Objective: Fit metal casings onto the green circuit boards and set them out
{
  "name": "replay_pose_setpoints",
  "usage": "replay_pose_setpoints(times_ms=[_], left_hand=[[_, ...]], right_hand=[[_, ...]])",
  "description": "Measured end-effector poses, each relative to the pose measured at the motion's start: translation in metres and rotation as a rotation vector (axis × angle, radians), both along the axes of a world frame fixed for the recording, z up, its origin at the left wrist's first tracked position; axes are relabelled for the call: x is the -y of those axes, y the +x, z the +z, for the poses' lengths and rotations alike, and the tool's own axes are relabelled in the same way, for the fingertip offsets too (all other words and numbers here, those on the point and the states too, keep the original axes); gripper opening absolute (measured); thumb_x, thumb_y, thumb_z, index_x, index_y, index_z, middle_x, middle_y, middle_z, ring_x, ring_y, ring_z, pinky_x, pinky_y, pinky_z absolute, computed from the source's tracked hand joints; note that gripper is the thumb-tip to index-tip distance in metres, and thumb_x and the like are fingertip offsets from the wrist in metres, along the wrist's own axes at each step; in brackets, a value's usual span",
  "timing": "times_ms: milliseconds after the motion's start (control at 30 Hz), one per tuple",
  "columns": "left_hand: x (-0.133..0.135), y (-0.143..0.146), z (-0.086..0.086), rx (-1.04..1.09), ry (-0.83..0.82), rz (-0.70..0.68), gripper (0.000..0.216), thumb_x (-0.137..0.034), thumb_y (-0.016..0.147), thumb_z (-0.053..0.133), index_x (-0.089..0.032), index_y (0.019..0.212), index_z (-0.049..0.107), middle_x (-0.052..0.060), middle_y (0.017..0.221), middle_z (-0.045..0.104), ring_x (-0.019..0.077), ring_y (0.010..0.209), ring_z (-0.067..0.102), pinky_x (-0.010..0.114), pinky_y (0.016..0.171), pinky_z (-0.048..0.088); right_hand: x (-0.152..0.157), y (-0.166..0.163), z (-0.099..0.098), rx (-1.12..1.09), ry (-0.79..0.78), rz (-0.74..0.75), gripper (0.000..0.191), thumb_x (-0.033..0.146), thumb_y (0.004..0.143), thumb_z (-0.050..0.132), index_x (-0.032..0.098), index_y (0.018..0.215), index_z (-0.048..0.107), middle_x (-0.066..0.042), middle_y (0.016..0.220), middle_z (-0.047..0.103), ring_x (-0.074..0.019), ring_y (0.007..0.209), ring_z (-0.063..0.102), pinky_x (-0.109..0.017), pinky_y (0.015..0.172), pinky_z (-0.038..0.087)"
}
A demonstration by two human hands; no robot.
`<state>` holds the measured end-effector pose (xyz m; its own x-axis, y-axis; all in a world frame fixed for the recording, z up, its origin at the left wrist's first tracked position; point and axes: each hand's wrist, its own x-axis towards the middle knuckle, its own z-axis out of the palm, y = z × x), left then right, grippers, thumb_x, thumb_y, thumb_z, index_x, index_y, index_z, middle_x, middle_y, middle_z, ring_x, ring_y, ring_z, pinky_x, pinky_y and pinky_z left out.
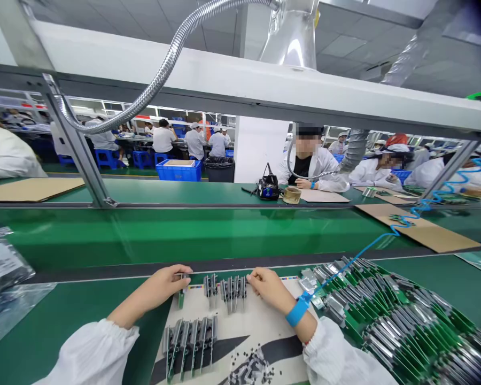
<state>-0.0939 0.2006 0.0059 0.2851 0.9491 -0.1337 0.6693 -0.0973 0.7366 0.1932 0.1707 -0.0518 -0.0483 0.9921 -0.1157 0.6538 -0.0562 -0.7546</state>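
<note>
Early days I reckon: left hand (164, 289) pinching a small board (181, 298), right hand (269, 289) gripping the back row (230, 291), front row (190, 337) lined up, big pile of boards (404, 321) untouched on the worktop (64, 321).

Your left hand (166, 286) sits low at about 7 o'clock, palm down. Its forearm runs in from 7 toward 2 o'clock, with thumb and fingertips pinched together. Your right hand (268, 286) lies near 6 o'clock, forearm pointing toward 10 o'clock, knuckles up, fingers curled under, grip hidden.
</note>
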Motion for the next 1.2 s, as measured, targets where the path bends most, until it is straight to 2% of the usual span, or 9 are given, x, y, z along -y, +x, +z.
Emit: replay_pose_setpoints(times_ms=[133, 300, 433, 567, 700, 933, 1067, 1200], left_hand=[[0.005, 0.005, 0.005, 0.013, -0.007, -0.013, 0.044, -0.043, 0.082, 0.055, -0.015, 0.115, 0.062, 0.013, 0.119, 0.068, 0.0269, 0.105, 0.065, 0.033, 0.089, 0.049], [0.011, 0.020, -0.005, -0.017, -0.018, -0.032, 0.034, -0.033, 0.090, 0.058, -0.014, 0.118, 0.060, 0.010, 0.110, 0.070, 0.0233, 0.098, 0.067, 0.042, 0.088, 0.051], [0.011, 0.030, -0.020, -0.047, 0.096, -0.020, 0.026, -0.028, 0.090, 0.060, -0.015, 0.112, 0.062, 0.010, 0.123, 0.062, 0.0250, 0.111, 0.059, 0.049, 0.097, 0.045], [0.009, 0.031, -0.025, -0.075, 0.150, -0.052, 0.023, -0.028, 0.091, 0.059, -0.015, 0.109, 0.064, 0.009, 0.118, 0.063, 0.0249, 0.109, 0.059, 0.049, 0.096, 0.045], [0.008, 0.028, -0.022, -0.082, 0.147, -0.106, 0.026, -0.028, 0.092, 0.057, -0.016, 0.114, 0.062, 0.008, 0.114, 0.065, 0.0228, 0.101, 0.063, 0.046, 0.090, 0.049], [0.007, 0.030, -0.024, -0.086, 0.174, -0.101, 0.025, -0.031, 0.091, 0.059, -0.016, 0.111, 0.063, 0.009, 0.114, 0.065, 0.0230, 0.101, 0.063, 0.046, 0.090, 0.050], [0.004, 0.029, -0.026, -0.078, 0.168, -0.118, 0.023, -0.031, 0.091, 0.058, -0.015, 0.107, 0.064, 0.008, 0.111, 0.067, 0.0220, 0.098, 0.064, 0.044, 0.088, 0.051], [-0.003, 0.026, -0.024, -0.072, 0.181, -0.156, 0.019, -0.028, 0.092, 0.058, -0.015, 0.102, 0.067, 0.008, 0.111, 0.069, 0.0221, 0.102, 0.065, 0.045, 0.092, 0.049]], right_hand=[[0.003, 0.004, 0.001, 0.001, -0.003, 0.022, 0.022, 0.034, 0.096, 0.055, 0.014, 0.102, 0.062, -0.004, 0.095, 0.065, -0.0149, 0.078, 0.064, -0.033, 0.072, 0.055], [0.005, 0.009, -0.002, -0.001, 0.013, 0.061, 0.022, 0.034, 0.096, 0.055, 0.013, 0.100, 0.062, -0.002, 0.090, 0.064, -0.0135, 0.073, 0.063, -0.031, 0.068, 0.055], [0.006, 0.008, -0.001, 0.035, 0.069, 0.065, 0.021, 0.033, 0.096, 0.055, 0.013, 0.097, 0.062, -0.002, 0.087, 0.064, -0.0126, 0.070, 0.062, -0.029, 0.066, 0.055], [0.010, 0.001, 0.006, 0.103, 0.163, 0.055, 0.020, 0.031, 0.095, 0.057, 0.015, 0.106, 0.061, -0.006, 0.104, 0.063, -0.0182, 0.091, 0.063, -0.038, 0.080, 0.054], [0.022, -0.018, 0.022, 0.175, 0.180, 0.060, 0.034, 0.033, 0.097, 0.054, 0.018, 0.128, 0.051, -0.010, 0.128, 0.053, -0.0234, 0.107, 0.058, -0.045, 0.091, 0.049], [0.025, -0.074, 0.050, 0.395, -0.017, 0.018, 0.062, 0.053, 0.094, 0.049, 0.023, 0.145, 0.032, -0.014, 0.146, 0.036, -0.0309, 0.117, 0.052, -0.055, 0.096, 0.044], [0.015, -0.097, 0.055, 0.484, -0.090, 0.003, 0.064, 0.055, 0.092, 0.052, 0.024, 0.145, 0.032, -0.013, 0.149, 0.032, -0.0342, 0.125, 0.044, -0.059, 0.100, 0.037], [0.014, -0.107, 0.057, 0.504, -0.078, -0.015, 0.057, 0.048, 0.093, 0.056, 0.022, 0.141, 0.039, -0.012, 0.147, 0.035, -0.0337, 0.128, 0.041, -0.059, 0.104, 0.032]])
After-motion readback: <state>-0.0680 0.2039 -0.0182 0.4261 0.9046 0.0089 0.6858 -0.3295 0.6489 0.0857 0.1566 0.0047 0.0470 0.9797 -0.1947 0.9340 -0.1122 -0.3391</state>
